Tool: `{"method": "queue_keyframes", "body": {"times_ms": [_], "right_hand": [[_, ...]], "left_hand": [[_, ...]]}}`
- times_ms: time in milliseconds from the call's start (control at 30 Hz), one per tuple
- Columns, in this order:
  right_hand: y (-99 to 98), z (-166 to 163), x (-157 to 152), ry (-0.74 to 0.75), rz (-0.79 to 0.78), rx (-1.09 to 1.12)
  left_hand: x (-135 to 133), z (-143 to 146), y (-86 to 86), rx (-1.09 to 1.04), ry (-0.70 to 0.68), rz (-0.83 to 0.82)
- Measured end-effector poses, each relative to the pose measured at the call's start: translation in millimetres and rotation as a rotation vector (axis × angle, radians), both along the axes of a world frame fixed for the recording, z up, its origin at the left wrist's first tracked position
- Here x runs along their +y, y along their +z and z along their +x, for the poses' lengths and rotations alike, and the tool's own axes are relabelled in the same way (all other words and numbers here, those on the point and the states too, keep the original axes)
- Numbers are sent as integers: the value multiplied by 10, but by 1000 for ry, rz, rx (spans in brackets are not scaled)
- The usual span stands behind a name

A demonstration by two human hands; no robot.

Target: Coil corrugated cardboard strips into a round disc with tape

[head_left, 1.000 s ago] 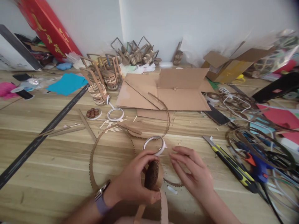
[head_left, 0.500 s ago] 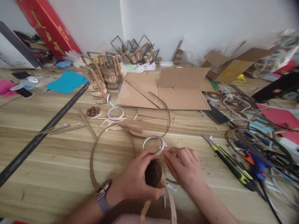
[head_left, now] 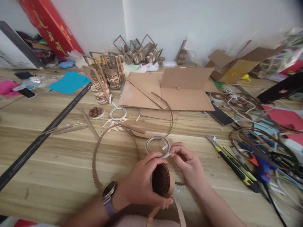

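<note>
My left hand [head_left: 139, 183] is wrapped round a tightly wound coil of corrugated cardboard strip [head_left: 161, 180], its ridged dark end facing left. A loose tail of the strip [head_left: 181, 214] hangs below toward my lap. Just above the coil lies a white roll of tape [head_left: 149, 144], with the left fingertips close to its near edge. My right hand [head_left: 189, 165] pinches the tape at the roll's right side. On the table a long notched cardboard strip [head_left: 95, 157] curves in loops to the left and behind the roll.
Flat cardboard [head_left: 142, 91] lies behind. A yellow-black utility knife [head_left: 234, 164] and a blue glue gun [head_left: 261, 168] sit at right among tangled strips. Small woven baskets [head_left: 100, 91], a dish of brown beads [head_left: 96, 112], another tape roll [head_left: 118, 113] and pale sticks [head_left: 115, 124] are toward the left.
Both hands and the coil have shifted slightly right. The tape roll has turned a little, and the right fingers are now curled more tightly at its edge.
</note>
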State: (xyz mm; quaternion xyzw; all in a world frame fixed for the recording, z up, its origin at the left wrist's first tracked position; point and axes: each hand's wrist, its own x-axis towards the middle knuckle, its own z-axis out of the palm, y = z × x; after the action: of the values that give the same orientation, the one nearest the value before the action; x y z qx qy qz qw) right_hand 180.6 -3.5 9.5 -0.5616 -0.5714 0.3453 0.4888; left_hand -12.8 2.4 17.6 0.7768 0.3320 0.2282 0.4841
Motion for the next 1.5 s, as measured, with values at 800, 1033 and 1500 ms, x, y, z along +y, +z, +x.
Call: {"method": "queue_keyframes", "body": {"times_ms": [800,1033,1500], "right_hand": [[47,13,-24,-166,39,82],[-43,184,98,-237,7,296],[206,-143,-262,32,-350,881]], "left_hand": [[-34,73,-1,-44,22,52],[-96,24,23,-68,-1,62],[21,46,-143,-141,59,57]]}}
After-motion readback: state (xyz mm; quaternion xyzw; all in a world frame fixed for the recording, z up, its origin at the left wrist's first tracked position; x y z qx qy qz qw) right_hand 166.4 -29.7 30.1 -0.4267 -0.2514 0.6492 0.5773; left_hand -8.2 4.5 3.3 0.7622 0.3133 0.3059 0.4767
